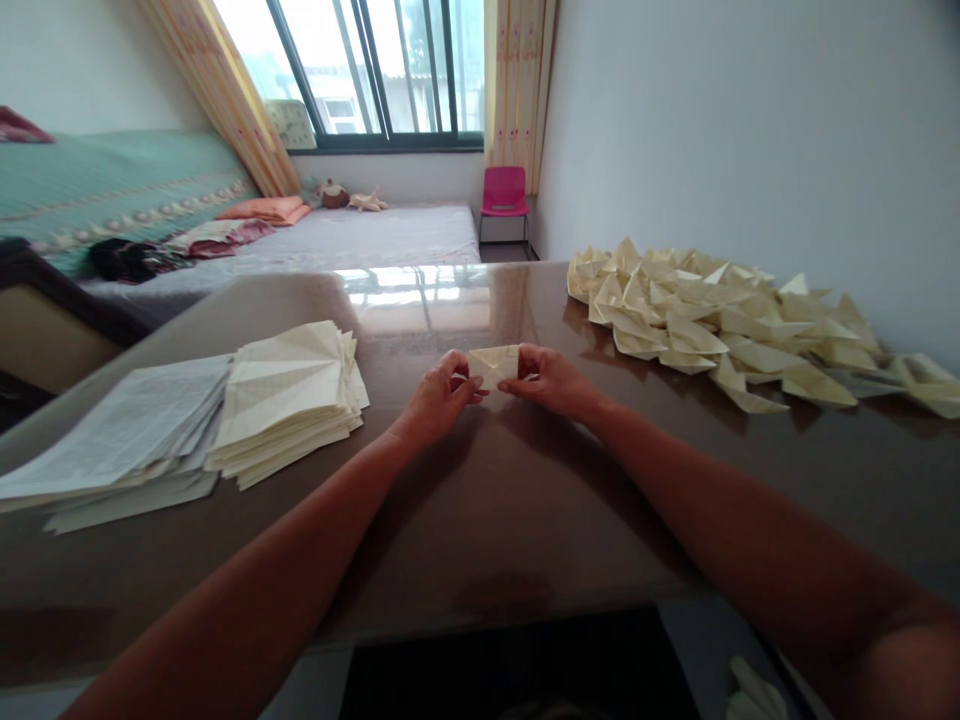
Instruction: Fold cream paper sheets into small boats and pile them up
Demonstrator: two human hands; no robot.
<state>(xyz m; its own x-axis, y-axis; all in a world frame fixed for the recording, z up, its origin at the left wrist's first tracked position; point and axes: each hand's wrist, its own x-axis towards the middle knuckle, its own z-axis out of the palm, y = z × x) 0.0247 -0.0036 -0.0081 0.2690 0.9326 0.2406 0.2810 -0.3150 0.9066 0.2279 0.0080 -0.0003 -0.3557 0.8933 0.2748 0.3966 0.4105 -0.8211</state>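
Head view: both hands are meeting over the middle of the table (510,520), sharing one small paper (493,366). The left hand (439,395) is pinching its left end between thumb and fingers, and the right hand (555,382) is gripping the right end the same way, so both grips are narrow and closing on the paper. It is showing a V-shaped fold on its near face; whether its lower edge is touching the table, I cannot tell. To the left of the left hand, a stack (289,385) of cream sheets is lying with a creased sheet on top, and grey prints (135,420) are lying just beside it. Beyond the right hand, a heap of folded boats (690,310) is spreading toward the wall (712,130). Past the table, a bed (397,235) and a pink chair (505,190) are standing below the window (397,70).
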